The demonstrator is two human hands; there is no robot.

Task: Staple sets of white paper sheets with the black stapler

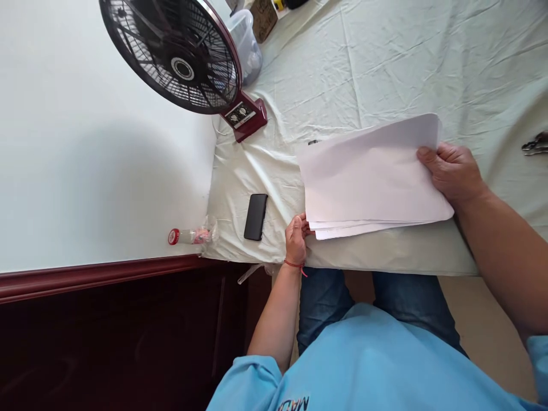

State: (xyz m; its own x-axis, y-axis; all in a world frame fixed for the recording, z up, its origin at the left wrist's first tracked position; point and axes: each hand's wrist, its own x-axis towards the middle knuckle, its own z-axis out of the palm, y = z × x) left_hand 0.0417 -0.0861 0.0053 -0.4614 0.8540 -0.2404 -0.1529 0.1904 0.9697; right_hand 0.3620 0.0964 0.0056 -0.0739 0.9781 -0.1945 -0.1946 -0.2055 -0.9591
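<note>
A small stack of white paper sheets (372,177) is held tilted over the near part of the cloth-covered table. My right hand (456,171) grips the stack's right edge, thumb on top and the other fingers behind it. At the lower left corner, my left hand (296,240) holds the sheets from the side, its fingertips partly hidden beneath them. Along the near edge the sheets fan slightly apart. A small dark object (313,142) peeks out past the stack's far left corner, too covered to identify.
A black phone (256,217) lies left of the paper. Behind it stands a dark red fan (250,120) beside a clear plastic tub (246,45). A red-capped bottle (186,236) is at the table's left edge by the wall. A metal tool (536,144) lies far right on the pale tablecloth (394,68).
</note>
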